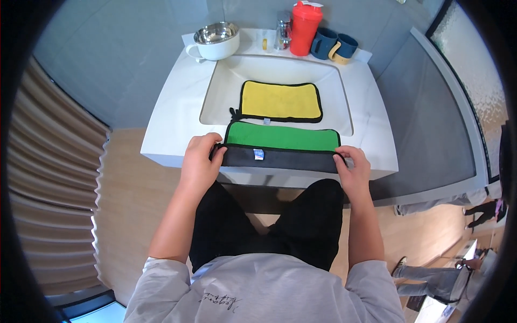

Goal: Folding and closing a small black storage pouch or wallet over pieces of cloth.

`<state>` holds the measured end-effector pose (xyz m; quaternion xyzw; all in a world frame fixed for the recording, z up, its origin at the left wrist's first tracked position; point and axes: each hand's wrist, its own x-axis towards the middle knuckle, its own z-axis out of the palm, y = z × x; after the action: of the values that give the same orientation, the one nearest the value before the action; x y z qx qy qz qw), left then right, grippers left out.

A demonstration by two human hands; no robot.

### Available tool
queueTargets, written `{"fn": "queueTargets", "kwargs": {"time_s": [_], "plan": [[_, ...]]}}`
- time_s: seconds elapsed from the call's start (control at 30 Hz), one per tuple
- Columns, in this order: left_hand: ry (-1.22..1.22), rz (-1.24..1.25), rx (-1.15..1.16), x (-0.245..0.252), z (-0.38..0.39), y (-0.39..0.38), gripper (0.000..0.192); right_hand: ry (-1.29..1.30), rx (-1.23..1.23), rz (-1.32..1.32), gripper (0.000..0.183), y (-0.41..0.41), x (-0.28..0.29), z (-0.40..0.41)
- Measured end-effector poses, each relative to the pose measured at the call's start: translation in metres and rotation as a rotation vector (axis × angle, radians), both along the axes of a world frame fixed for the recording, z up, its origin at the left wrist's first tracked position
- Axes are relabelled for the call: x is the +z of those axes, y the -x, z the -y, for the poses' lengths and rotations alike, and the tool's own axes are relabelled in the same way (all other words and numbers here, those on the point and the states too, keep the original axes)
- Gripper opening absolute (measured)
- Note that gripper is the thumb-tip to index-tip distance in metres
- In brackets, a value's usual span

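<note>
A green and grey cleaning cloth (282,136) with black edging lies over the front edge of the white washbasin counter. Its grey side faces up in a strip nearest me, with a small blue-and-white tag on it. My left hand (202,155) pinches its left corner between thumb and fingers. At the opposite corner, my right hand (352,165) grips the cloth the same way. Just beyond, a yellow cloth (280,101) with black edging lies flat in the white sink (220,97). A black hanging loop sticks out at its near left corner.
Along the counter's back stand a white-handled steel-lined bowl (218,42), a chrome faucet (283,32), a red shaker bottle (305,30) and two dark blue mugs (323,44). A pleated curtain (56,181) hangs at left. Other people (432,278) stand at far right.
</note>
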<state>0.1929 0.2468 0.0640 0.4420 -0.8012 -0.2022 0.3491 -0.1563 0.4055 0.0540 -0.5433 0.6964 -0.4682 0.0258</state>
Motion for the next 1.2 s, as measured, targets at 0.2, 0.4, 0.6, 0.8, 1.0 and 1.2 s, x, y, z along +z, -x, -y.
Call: {"fn": "queueTargets", "kwargs": {"time_s": [0.2, 0.4, 0.6, 0.8, 1.0, 1.2], "plan": [[0.114, 0.062, -0.022, 0.007, 0.000, 0.003, 0.028, -0.053, -0.047, -0.103, 0.017, 0.001, 0.006, 0.002], [0.079, 0.109, -0.021, 0.013, 0.003, 0.007, 0.018, -0.022, -0.013, -0.303, 0.018, -0.001, 0.011, 0.003], [0.017, 0.113, -0.140, 0.028, 0.013, 0.018, 0.015, -0.050, 0.227, -0.344, 0.014, -0.014, 0.026, 0.028], [0.183, 0.290, -0.334, 0.031, 0.015, 0.027, 0.017, -0.117, 0.359, -0.429, 0.016, -0.037, 0.030, 0.047], [0.170, 0.299, -0.341, 0.029, 0.014, 0.034, 0.013, -0.132, 0.380, -0.356, 0.016, -0.041, 0.028, 0.052], [0.163, 0.187, -0.294, 0.022, 0.016, 0.038, 0.012, -0.147, 0.354, -0.385, 0.011, -0.042, 0.024, 0.055]]}}
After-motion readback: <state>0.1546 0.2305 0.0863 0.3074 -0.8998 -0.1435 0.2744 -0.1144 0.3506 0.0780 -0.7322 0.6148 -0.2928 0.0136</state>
